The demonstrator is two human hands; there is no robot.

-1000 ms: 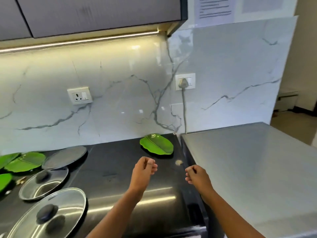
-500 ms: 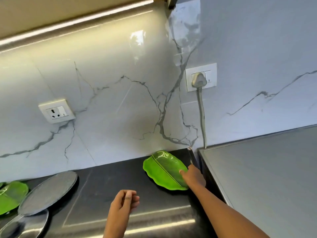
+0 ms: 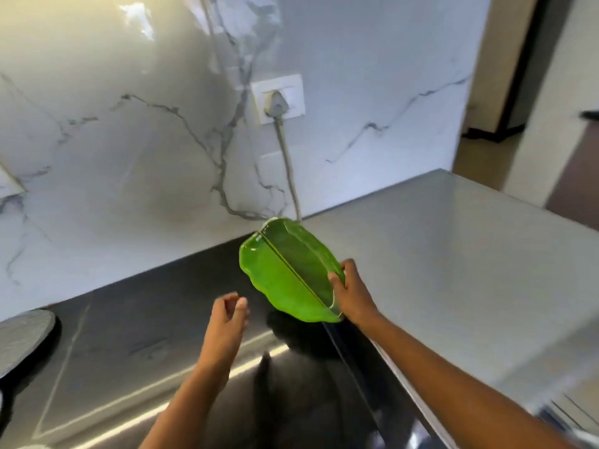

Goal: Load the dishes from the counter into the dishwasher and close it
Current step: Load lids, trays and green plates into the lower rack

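Holding the green leaf plate (image 3: 285,270) tilted above the dark counter (image 3: 129,335), right hand (image 3: 351,294) grips its near end only; left hand (image 3: 227,322), loosely curled and empty beside it, should support the underside before carrying.

We see a glossy black counter (image 3: 146,335) running along the marble wall, with a thin pale rectangle outlined on it. A flat grey round plate (image 3: 22,338) lies at its left end. A matt grey appliance top (image 3: 453,270) adjoins it on the right.
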